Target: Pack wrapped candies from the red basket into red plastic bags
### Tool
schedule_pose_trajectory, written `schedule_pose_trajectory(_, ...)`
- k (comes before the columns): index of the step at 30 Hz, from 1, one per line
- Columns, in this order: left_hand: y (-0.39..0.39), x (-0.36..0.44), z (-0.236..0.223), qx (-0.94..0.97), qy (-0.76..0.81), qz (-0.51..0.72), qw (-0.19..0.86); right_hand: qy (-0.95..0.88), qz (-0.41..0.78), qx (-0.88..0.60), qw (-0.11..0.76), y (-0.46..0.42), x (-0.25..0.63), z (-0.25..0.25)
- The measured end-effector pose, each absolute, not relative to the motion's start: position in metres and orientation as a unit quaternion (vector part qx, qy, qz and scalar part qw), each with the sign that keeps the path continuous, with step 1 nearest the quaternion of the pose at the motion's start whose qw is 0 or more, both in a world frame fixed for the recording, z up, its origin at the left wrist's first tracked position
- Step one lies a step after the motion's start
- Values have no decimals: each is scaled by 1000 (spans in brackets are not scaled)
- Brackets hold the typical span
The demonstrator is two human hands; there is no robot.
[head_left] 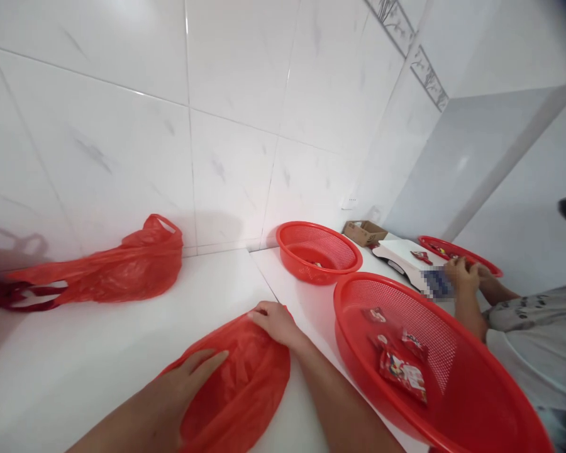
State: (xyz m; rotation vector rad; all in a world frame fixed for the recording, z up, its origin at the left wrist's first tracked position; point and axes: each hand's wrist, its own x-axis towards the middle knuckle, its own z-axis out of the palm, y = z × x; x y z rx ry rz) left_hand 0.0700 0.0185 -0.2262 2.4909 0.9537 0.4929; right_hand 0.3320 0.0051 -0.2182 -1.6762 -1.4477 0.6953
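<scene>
A red plastic bag [245, 371] lies loosely spread on the white tabletop in front of me, its mouth partly open toward me. My left hand [188, 374] is at the bag's left edge, fingers bent over the thin plastic; part of this hand is hidden by the film. At the far right edge, my right hand [274, 322] has its fingers curled onto the plastic. Right of that forearm stands a large red perforated basket [358, 352] holding several small red snack packets [403, 374].
Another filled red plastic bag [136, 267] lies by the tiled wall at left. A smaller red basket [318, 270] stands behind, near a cardboard box [363, 233] and a white scale-like device [400, 255]. A co-worker's hands [462, 274] are beside a further red basket [485, 260].
</scene>
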Motion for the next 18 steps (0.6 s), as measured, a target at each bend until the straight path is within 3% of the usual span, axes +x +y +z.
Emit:
schedule_pose_trajectory(4,18,71,-226,912,360,75,182,-556,306,-640,433,6,337,-230)
schedule_pose_trajectory(11,16,79,-219,901,415,57,117,-508,415,-578,485,6,350,-230)
schedule_pose_trajectory(15,16,78,-214,891,443,78,64,-470,394,-584,532,-3,344,-214)
schedule_pose_trajectory(18,12,78,-206,904,400,147,18,-537,295,-595,520,-23,322,-193)
